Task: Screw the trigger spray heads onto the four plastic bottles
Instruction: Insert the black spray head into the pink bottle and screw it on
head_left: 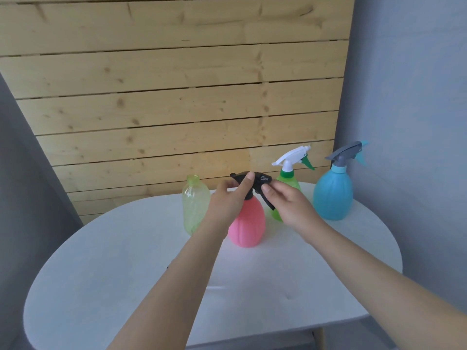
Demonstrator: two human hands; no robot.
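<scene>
A pink bottle [249, 227] stands upright mid-table with a black trigger spray head [260, 181] on its neck. My left hand [228, 198] grips the back of that head, and my right hand [288, 203] pinches its nozzle end. Left of them stands a pale green bottle [195, 207] with an open neck and no head. Behind my right hand a green bottle [286, 179] carries a white and green spray head [293, 156]. At the far right a blue bottle [333, 195] carries a grey spray head [347, 151].
The bottles stand along the back of a white oval table [141, 274]. A wooden slat panel [177, 97] rises right behind it, with grey walls on both sides. A wooden table leg [319, 338] shows at the lower right.
</scene>
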